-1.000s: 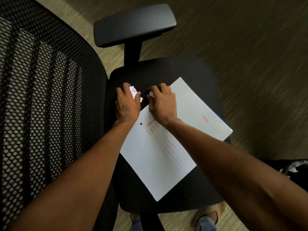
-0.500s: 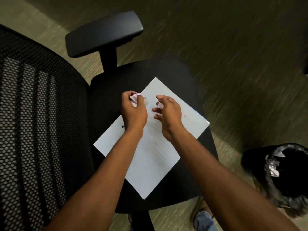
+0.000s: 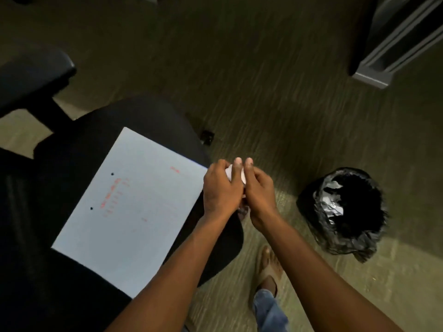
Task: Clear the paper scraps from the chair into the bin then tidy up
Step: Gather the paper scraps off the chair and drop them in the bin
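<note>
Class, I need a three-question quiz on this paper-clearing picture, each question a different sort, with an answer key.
1. True or false: the paper scraps are already inside the bin.
2. Multiple choice: where is the large sheet? A) on the chair seat B) on the floor C) in the bin
3. Short answer: what are the left hand and right hand doing?

Key
1. False: the scraps are in the hands, short of the bin.
2. A
3. They are pressed together in one grip around the scraps, over the seat's edge, with the bin on the floor to their right.
</note>
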